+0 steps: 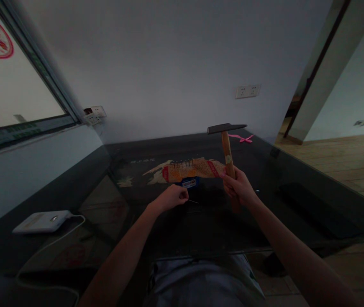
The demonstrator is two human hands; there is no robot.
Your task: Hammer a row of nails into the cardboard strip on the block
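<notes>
My right hand (237, 185) is closed around the wooden handle of a hammer (227, 149), held upright with its dark metal head at the top. Closer to the middle, my left hand (173, 197) pinches a thin nail (193, 201), which points to the right just above the black table. Beyond both hands lies a crumpled tan-and-red packet (186, 170), with a row of several thin dark marks along its upper edge that I cannot make out clearly. A small blue box (190, 182) sits in front of the packet, partly behind my left hand.
The glossy black table (156, 149) meets the wall at the back. A white power bank (42, 221) with a cable lies at the left. Pink ribbon (245, 139) lies near the back right, and a long dark object (316, 209) at the right.
</notes>
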